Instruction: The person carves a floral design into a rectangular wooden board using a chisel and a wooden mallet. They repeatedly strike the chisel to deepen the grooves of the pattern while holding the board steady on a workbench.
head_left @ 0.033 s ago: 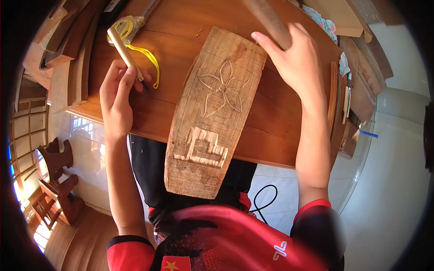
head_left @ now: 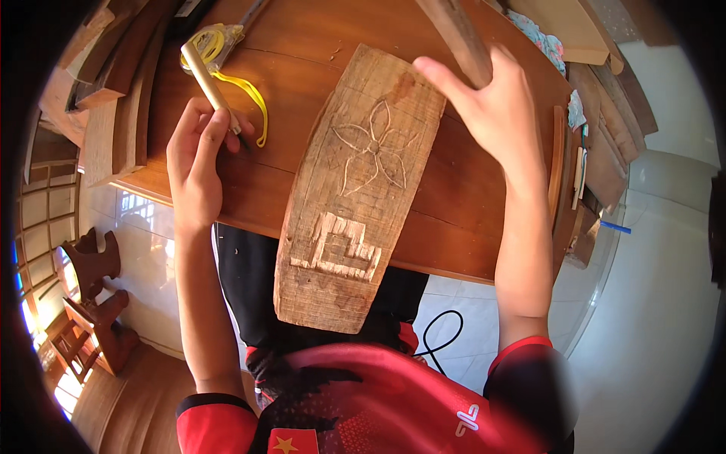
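Note:
A thick wooden board [head_left: 333, 181] lies tilted over the table's near edge, its lower end above my lap. A flower outline [head_left: 373, 147] is carved in its upper half, and a blocky pale recess [head_left: 336, 248] is cut lower down. Left of the board, my left hand [head_left: 198, 159] is closed around a carving chisel [head_left: 204, 79] with a pale wooden handle; its short dark tip points down toward the table. My right hand [head_left: 495, 106] grips a thick, round wooden stick [head_left: 461, 41] beside the board's upper right corner. The stick's far end runs out of view.
The brown wooden table [head_left: 454, 219] spreads under the board. A coiled yellow cord [head_left: 215, 45] with a strap lies at upper left. Wood planks [head_left: 113, 91] are stacked left, more planks [head_left: 605, 113] right. A floral cloth [head_left: 537, 38] sits at the far right edge.
My right hand and the wooden stick have shifted very slightly. The chisel, my left hand and the board stay practically where they were.

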`<state>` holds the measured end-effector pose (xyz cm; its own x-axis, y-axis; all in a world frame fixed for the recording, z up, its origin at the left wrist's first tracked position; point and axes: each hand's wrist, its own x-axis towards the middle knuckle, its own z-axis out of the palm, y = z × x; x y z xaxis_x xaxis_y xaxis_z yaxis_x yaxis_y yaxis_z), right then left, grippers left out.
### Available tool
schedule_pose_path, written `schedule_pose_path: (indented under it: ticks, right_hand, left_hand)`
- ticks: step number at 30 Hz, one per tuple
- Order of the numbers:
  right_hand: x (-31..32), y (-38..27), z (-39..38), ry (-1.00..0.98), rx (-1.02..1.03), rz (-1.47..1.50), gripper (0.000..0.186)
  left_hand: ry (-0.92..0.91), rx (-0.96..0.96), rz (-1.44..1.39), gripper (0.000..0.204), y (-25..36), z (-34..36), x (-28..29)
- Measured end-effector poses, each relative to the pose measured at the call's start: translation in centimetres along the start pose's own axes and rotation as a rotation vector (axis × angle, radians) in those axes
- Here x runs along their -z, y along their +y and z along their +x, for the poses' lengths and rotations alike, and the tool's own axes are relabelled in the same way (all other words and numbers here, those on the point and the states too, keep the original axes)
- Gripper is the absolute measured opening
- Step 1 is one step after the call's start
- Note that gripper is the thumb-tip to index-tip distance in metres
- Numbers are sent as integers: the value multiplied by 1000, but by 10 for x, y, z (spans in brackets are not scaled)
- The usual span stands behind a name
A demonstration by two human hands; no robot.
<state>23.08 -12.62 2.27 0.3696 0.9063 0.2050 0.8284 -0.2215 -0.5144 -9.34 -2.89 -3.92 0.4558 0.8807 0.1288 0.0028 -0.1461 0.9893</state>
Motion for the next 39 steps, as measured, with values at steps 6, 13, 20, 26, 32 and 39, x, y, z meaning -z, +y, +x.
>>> schedule_pose_path:
  ticks: [6, 13, 20, 26, 32, 39]
  right_hand:
    - [-3, 21, 9, 85, -36, -198, 72]
    - [-11, 2, -22, 51, 86, -185, 64]
    - [14, 6, -32, -82, -336, 401, 48]
    - [10, 15, -49, -155, -366, 871, 29]
    - [7, 32, -65, -284, -422, 1012, 29]
    - [0, 44, -70, -231, -370, 1075, 35]
  left_hand:
    - [-2, 13, 34, 25, -3, -1, 5]
    - [27, -29, -12, 21, -4, 0, 2]
    - [33, -35, -34, 19, -6, -2, 1]
    - [-28, 10, 11, 21, -5, -1, 0]
    - [-353, 204, 4, 30, 33, 4, -19]
    - [-283, 28, 211, 21, 48, 21, -61]
